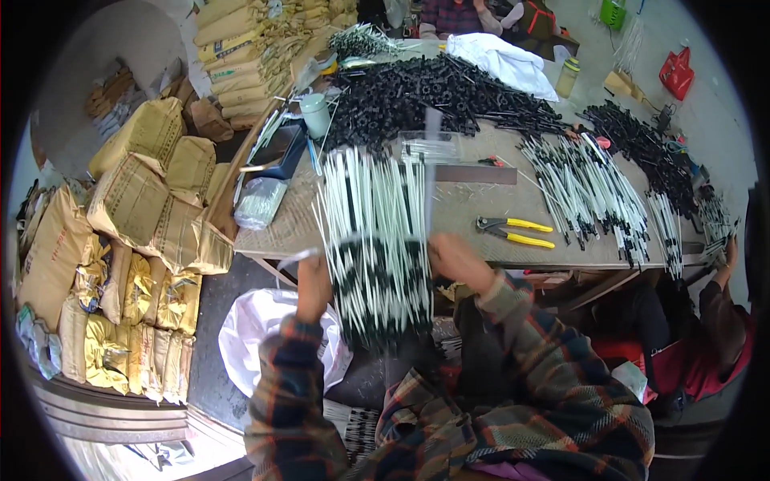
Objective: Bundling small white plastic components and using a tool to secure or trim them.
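Observation:
A thick bundle of thin white rods with black parts [377,200] spans the near table edge in front of me. A pale band appears to cross its middle. My left hand [314,284] is closed at the bundle's left side, its fingers partly hidden, and a white strip [297,258] sticks out beside it. On the other side, my right hand [459,261] is closed against the bundle's right edge, fingertips hard to make out. A blurred translucent strip [432,160] rises above that hand. Yellow-handled pliers [515,230] lie on the table to the right.
A heap of black parts [401,96] covers the table's far side. More white rods [589,188] lie at right. A white sack [257,341] stands low left, near stacked brown sacks [136,200]. A co-worker's hand [731,252] shows at far right; another person sits across.

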`<state>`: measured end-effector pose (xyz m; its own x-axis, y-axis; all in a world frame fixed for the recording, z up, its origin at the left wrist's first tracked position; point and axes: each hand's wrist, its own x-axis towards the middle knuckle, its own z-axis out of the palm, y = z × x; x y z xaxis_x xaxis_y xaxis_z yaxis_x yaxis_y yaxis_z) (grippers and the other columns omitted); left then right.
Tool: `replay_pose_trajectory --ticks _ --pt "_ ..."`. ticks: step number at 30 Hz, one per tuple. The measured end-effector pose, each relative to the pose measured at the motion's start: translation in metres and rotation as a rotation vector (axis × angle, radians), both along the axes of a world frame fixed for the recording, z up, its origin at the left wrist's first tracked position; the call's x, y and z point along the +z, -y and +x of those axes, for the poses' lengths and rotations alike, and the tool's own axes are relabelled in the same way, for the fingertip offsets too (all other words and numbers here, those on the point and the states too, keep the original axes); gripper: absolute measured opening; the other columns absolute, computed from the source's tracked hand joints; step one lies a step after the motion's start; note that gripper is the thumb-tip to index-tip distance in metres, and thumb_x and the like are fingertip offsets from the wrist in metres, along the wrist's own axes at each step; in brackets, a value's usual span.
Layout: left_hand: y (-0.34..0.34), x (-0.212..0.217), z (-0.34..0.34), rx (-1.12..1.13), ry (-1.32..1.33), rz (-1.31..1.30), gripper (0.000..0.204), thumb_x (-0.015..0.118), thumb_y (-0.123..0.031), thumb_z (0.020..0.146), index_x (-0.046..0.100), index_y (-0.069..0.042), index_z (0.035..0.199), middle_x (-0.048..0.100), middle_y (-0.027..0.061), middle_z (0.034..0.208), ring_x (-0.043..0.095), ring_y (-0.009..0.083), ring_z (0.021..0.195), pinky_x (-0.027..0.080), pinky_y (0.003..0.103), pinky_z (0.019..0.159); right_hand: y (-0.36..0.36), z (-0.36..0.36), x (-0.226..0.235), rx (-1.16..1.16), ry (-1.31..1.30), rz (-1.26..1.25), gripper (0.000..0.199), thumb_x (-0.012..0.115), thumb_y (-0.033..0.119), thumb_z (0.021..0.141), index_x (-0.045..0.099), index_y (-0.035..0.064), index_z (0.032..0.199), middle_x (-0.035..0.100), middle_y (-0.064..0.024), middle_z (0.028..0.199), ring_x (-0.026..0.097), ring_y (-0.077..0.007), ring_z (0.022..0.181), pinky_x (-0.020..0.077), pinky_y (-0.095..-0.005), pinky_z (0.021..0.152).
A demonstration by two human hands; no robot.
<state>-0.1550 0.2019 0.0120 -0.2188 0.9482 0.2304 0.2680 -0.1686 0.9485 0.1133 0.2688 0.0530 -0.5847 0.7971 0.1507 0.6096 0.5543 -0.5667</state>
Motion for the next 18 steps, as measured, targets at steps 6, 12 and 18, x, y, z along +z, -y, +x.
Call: replay_pose_trajectory --ticks 6,12,18 --pt "0.062 0.011 0.052 0.078 0.859 -0.143 0.031 0.04 -0.023 0.095 0.057 0.002 0.099 0.063 0.0056 0.089 0.058 0.0115 0.076 0.047 0.025 0.069 0.059 0.009 -0.056 -0.055 -0.838 -0.337 0.023 0.044 0.01 0.089 0.056 -0.001 0.105 0.062 -0.0044 0.081 0.05 -0.0085 0.069 0.043 -0.0246 0.064" --pt "0.048 -0.028 0.071 0.208 0.944 -0.023 0.027 0.044 -0.027 0.093 0.056 -0.003 0.099 0.062 0.0047 0.085 0.061 0.0146 0.072 0.053 0.029 0.061 0.049 -0.007 -0.08 -0.223 -1.306 -0.868 0.025 0.045 0.019 0.093 0.059 -0.0019 0.096 0.061 0.0016 0.078 0.053 -0.0028 0.062 0.0422 -0.0184 0.055" --pt "0.043 -0.059 0.062 0.224 0.967 -0.112 0.033 0.041 -0.03 0.092 0.052 -0.005 0.11 0.06 0.0055 0.099 0.06 0.018 0.081 0.052 0.032 0.069 0.061 -0.024 -0.072 -0.369 -1.446 -0.895 0.026 0.045 0.02 0.093 0.059 -0.0009 0.102 0.062 -0.0002 0.083 0.054 -0.0034 0.066 0.043 -0.0183 0.059"
